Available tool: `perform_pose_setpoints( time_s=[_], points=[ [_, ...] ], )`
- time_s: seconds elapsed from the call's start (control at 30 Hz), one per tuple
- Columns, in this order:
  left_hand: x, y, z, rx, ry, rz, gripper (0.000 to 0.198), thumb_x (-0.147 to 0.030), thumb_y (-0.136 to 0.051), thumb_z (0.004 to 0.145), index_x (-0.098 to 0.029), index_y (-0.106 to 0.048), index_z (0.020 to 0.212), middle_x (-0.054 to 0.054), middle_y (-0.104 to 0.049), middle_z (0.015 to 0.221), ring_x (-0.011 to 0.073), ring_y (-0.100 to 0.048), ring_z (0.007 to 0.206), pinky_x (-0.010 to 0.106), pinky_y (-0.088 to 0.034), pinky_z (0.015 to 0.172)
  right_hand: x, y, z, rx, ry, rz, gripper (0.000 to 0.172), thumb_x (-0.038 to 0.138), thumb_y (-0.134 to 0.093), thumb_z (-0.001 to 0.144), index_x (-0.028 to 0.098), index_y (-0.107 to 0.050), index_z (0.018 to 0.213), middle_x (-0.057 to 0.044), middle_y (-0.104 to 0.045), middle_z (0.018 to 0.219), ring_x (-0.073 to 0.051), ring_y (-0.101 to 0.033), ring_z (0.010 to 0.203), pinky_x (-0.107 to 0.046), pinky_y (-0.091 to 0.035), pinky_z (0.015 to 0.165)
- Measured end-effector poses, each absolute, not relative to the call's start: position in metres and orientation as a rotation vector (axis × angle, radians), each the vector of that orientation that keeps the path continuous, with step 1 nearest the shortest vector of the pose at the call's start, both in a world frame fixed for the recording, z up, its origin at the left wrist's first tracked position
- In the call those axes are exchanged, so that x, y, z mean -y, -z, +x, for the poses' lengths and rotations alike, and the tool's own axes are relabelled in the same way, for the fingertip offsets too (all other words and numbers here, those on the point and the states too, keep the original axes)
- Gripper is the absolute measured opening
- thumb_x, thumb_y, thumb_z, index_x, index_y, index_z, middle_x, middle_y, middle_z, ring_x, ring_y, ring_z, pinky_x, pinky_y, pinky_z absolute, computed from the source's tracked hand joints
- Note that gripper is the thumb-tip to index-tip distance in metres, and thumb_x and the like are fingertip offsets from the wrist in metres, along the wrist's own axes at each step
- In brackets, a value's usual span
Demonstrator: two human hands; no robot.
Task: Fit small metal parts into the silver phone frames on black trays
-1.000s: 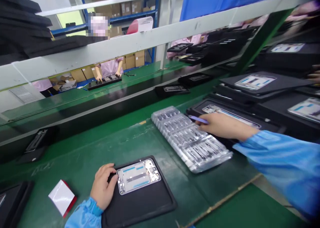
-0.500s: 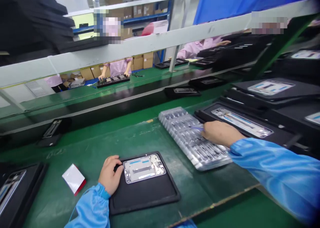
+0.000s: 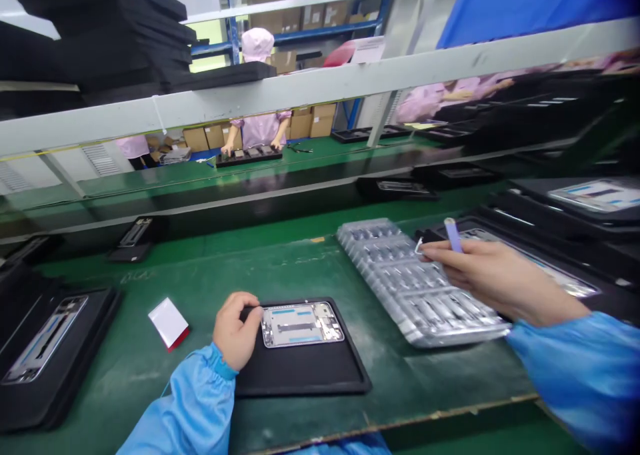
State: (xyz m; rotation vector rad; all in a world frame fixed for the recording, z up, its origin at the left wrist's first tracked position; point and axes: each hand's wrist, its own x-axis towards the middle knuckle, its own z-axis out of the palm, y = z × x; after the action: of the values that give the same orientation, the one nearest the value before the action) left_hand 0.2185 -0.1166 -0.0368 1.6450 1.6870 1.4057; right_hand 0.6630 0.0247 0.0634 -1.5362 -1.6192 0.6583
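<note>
A silver phone frame (image 3: 303, 324) with blue strips lies in the upper part of a black foam tray (image 3: 305, 374). My left hand (image 3: 237, 332) curls over that tray's left edge, its thumb tip at the frame's left corner. Over to the right, my right hand (image 3: 493, 272) is closed around a flat purple tool (image 3: 453, 235), whose exact kind I cannot make out. A small whitish piece (image 3: 419, 246) shows at its fingertips. Below and left of this hand is a clear plastic blister tray (image 3: 380, 268), with small metallic parts in its rows.
A white and red folded card (image 3: 169, 323) lies left of my left hand. Black trays with phone frames stand at the left (image 3: 47, 342) and right (image 3: 600, 198). Behind runs a line with more trays (image 3: 395, 188); a co-worker in pink (image 3: 260, 132) handles a tray beyond.
My right hand has lifted from over the blister tray and moved right; the purple tool now points upward. My left hand stays at the foam tray. The whole view has shifted.
</note>
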Motion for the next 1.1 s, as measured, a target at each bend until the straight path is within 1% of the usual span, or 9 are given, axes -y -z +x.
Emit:
perform_pose_setpoints(
  time_s=[0.1, 0.23, 0.4, 0.57, 0.63, 0.8, 0.9, 0.97, 1.1],
  points=[
    [0.127, 0.024, 0.248, -1.525, -1.324, 1.492, 0.010, -0.032, -0.076, 0.096, -0.025, -0.080, 0.102, 0.004, -0.081, 0.097, 0.0219, -0.073, 0.088, 0.038, -0.060, 0.087, 0.016, -0.060, 0.599, 1.436, -1.105, -1.417, 0.061, 0.074, -0.089, 0.077, 0.020, -0.078, 0.103, 0.003, -0.047, 0.060, -0.013, -0.037, 0.052, -0.030, -0.029, 0.047],
    [0.130, 0.022, 0.285, -1.234, -1.347, 1.220, 0.027, -0.041, -0.091, 0.090, -0.022, -0.080, 0.105, 0.005, -0.081, 0.097, 0.0186, -0.072, 0.086, 0.033, -0.059, 0.084, 0.074, -0.041, 0.511, 1.211, -1.561, -1.231, 0.056, 0.068, -0.101, 0.066, 0.023, -0.080, 0.092, 0.005, -0.042, 0.055, -0.011, -0.035, 0.052, -0.027, -0.027, 0.047],
    [0.130, 0.035, 0.293, -1.016, -1.398, 0.913, 0.055, -0.058, -0.103, 0.074, -0.017, -0.078, 0.101, 0.005, -0.079, 0.088, 0.0158, -0.070, 0.079, 0.030, -0.059, 0.078, 0.108, -0.009, 0.459, 1.117, -1.667, -1.028, 0.039, 0.056, -0.102, 0.068, 0.025, -0.083, 0.082, -0.002, -0.062, 0.072, -0.011, -0.040, 0.055, -0.029, -0.032, 0.048],
    [0.147, 0.034, 0.286, -1.131, -1.466, 1.012, 0.042, -0.052, -0.097, 0.082, -0.019, -0.076, 0.096, 0.004, -0.079, 0.087, 0.0165, -0.071, 0.080, 0.032, -0.059, 0.080, 0.118, 0.019, 0.452, 1.095, -1.710, -1.007, 0.044, 0.059, -0.101, 0.071, 0.023, -0.081, 0.087, -0.004, -0.070, 0.085, -0.009, -0.042, 0.057, -0.028, -0.036, 0.050],
    [0.155, 0.029, 0.283, -1.256, -1.463, 1.181, 0.027, -0.044, -0.089, 0.090, -0.021, -0.077, 0.096, 0.004, -0.080, 0.089, 0.0182, -0.072, 0.082, 0.034, -0.060, 0.084, 0.117, 0.023, 0.460, 1.194, -1.664, -1.026, 0.048, 0.062, -0.099, 0.073, 0.024, -0.081, 0.095, -0.005, -0.072, 0.090, -0.012, -0.048, 0.060, -0.029, -0.041, 0.051],
    [0.170, 0.019, 0.276, -1.410, -1.411, 1.643, 0.009, -0.030, -0.078, 0.097, -0.025, -0.076, 0.104, 0.006, -0.083, 0.101, 0.0242, -0.079, 0.100, 0.039, -0.063, 0.096, 0.094, 0.012, 0.489, 1.785, -1.296, -1.064, 0.067, 0.062, -0.093, 0.079, 0.032, -0.075, 0.137, 0.003, -0.058, 0.069, -0.019, -0.055, 0.058, -0.033, -0.050, 0.052],
    [0.173, 0.021, 0.277, -1.379, -1.429, 1.762, 0.011, -0.027, -0.075, 0.099, -0.026, -0.071, 0.109, 0.005, -0.083, 0.098, 0.0237, -0.081, 0.097, 0.038, -0.066, 0.093, 0.087, 0.000, 0.495, 2.172, -0.952, -0.903, 0.045, 0.057, -0.085, 0.090, 0.034, -0.081, 0.129, -0.007, -0.080, 0.099, -0.027, -0.075, 0.081, -0.041, -0.064, 0.071],
    [0.175, 0.025, 0.278, -1.397, -1.430, 1.772, 0.015, -0.026, -0.074, 0.100, -0.026, -0.067, 0.113, 0.004, -0.084, 0.096, 0.0224, -0.083, 0.093, 0.038, -0.067, 0.092, 0.090, -0.004, 0.494, 2.317, -0.742, -0.741, 0.028, 0.049, -0.075, 0.100, 0.034, -0.083, 0.123, -0.008, -0.083, 0.120, -0.029, -0.081, 0.101, -0.043, -0.067, 0.088],
    [0.181, 0.033, 0.280, -1.437, -1.458, 1.824, 0.029, -0.027, -0.078, 0.097, -0.026, -0.059, 0.119, 0.002, -0.086, 0.095, 0.0217, -0.085, 0.090, 0.038, -0.069, 0.092, 0.104, -0.002, 0.490, 2.395, -0.266, -0.574, 0.026, 0.035, -0.064, 0.108, 0.027, -0.082, 0.125, -0.009, -0.084, 0.122, -0.026, -0.083, 0.099, -0.036, -0.066, 0.077]
  ],
)
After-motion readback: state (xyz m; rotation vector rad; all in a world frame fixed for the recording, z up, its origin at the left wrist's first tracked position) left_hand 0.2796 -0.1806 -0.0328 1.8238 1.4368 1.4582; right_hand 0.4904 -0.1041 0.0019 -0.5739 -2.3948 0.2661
